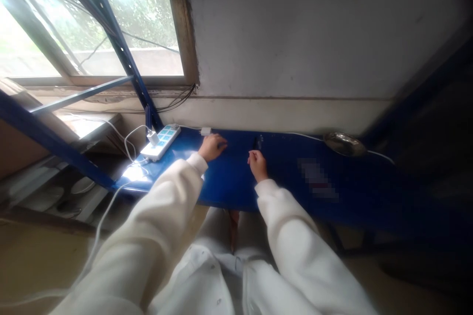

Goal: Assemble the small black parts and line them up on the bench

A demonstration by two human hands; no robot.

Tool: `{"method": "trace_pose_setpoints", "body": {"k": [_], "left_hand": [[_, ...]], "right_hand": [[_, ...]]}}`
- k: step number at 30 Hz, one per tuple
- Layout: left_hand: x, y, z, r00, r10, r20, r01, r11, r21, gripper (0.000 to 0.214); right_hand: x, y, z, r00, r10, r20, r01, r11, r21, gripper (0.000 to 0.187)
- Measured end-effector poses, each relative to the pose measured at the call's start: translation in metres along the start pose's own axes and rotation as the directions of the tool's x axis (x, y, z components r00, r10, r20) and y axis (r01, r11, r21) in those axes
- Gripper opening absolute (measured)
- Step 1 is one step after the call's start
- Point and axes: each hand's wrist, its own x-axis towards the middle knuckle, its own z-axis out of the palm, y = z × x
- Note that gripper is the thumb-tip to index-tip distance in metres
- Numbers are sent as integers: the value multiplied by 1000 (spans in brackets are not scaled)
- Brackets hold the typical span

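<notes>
Small dark item [254, 142]: seen on the blue tabletop [229, 184], just beyond the right fingertips; exact kind cannot be made out.
Clear bit [260, 141]: seen right beside the dark item; too small to be identified.
Right hand [258, 165]: held over the tabletop, fingers curled together near the dark item; whether anything is pinched cannot be told.
Left hand [211, 147]: placed low over the tabletop, fingers bent, pointed toward the right hand; whether anything is grasped cannot be told.
White block [206, 131]: located just behind the left hand, near the wall side.
Power strip [162, 143]: laid at the left end, angled; white plug [152, 137] inserted, cable attached.
Metal dish [344, 143]: set at the far right edge; white cable seen running by it.
Pixelated patch [318, 179]: contents hidden, located right of the right hand.
Sleeves: both white.
</notes>
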Motion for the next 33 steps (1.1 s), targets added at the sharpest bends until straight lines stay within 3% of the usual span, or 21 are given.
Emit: {"method": "trace_pose_setpoints", "body": {"k": [5, 9, 13, 21, 26, 33], "left_hand": [[-38, 22, -1, 995, 3, -100, -23, 979, -205, 18], [-58, 32, -2, 994, -65, -90, 35, 954, -299, 20], [-64, 36, 3, 994, -91, -57, 68, 943, -325, 20], [-50, 41, 31, 999, -45, 26, 51, 949, -312, 36], [-35, 52, 47, 999, -2, 32, 8, 986, -168, 51], [1, 73, 79, 986, -87, 144, 79, 995, 60, 59]], "right_hand": [[-3, 2, 1, 999, 18, 49, -14, 997, -79, 30], [-7, 5, -1, 988, 33, 149, -16, 993, -116, 22], [-8, 2, -14, 977, 77, 200, -49, 989, -138, 17], [4, -3, -54, 974, 120, 192, -75, 971, -228, 18], [12, -3, -53, 982, 156, 106, -101, 911, -400, 17], [24, -3, -51, 971, 238, -36, -213, 780, -589, 16]]}}
